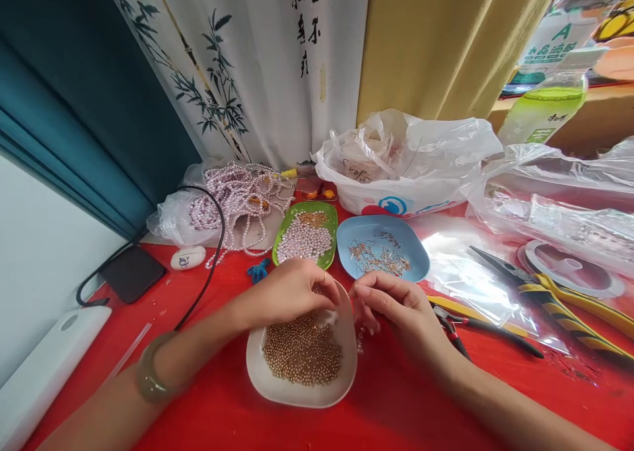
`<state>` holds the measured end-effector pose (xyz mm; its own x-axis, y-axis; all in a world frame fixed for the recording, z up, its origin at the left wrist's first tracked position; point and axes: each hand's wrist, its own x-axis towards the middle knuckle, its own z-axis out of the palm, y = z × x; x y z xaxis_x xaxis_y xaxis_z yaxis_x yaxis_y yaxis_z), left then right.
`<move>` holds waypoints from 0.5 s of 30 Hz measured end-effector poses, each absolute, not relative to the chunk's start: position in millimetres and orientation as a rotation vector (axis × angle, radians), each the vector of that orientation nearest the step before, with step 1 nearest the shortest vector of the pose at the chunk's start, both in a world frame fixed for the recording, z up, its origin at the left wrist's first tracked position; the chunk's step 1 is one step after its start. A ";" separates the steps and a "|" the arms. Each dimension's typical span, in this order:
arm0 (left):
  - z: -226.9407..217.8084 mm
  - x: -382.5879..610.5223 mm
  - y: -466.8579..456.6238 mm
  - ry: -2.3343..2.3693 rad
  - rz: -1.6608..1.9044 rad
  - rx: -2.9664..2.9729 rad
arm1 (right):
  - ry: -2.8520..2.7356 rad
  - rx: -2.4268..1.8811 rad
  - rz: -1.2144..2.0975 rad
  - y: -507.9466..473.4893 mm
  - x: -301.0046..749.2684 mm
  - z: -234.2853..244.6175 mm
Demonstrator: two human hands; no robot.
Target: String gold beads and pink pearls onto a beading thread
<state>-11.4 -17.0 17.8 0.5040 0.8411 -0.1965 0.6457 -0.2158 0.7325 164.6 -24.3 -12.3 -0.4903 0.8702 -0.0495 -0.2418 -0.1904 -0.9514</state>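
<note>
My left hand (302, 292) reaches over the far rim of a white tray (255, 372) with its fingertips bent together. What they pinch, if anything, is too small to tell. A heap of small gold beads (304, 355) fills much of that tray. Just right of the rim, my right hand (396, 302) is closed in a pinch, thumb against forefinger, and the thing between them cannot be made out. Below its fingers shows a small clear, shiny strand (361, 339). Beyond the hands are a green tray (333, 230) of pink pearl beads and gold beads, and a blue tray (421, 249) of metal pins.
Pearl strands (238, 197) lie at the back left, near a black cable (220, 233) and a phone (133, 273). Plastic bags (411, 167) stand behind. On the right are black-handled pliers (495, 332), yellow-handled pliers (555, 306) and a spool (574, 266). Red cloth covers the table.
</note>
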 end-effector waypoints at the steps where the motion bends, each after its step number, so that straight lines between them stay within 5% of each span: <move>1: 17.2 -10.3 -19.1 1.212 0.287 2.045 | -1.268 -0.809 1.776 -24.0 164.8 -12.2; 15: 20.6 -4.1 -25.7 1.104 0.076 2.614 | -1.277 -0.837 1.771 -24.9 164.0 -11.0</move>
<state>-4.1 -25.7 20.6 0.7029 0.7080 -0.0682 0.6921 -0.6586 0.2954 164.0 -24.9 -11.0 -0.4770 0.8764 -0.0663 -0.2136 -0.1887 -0.9585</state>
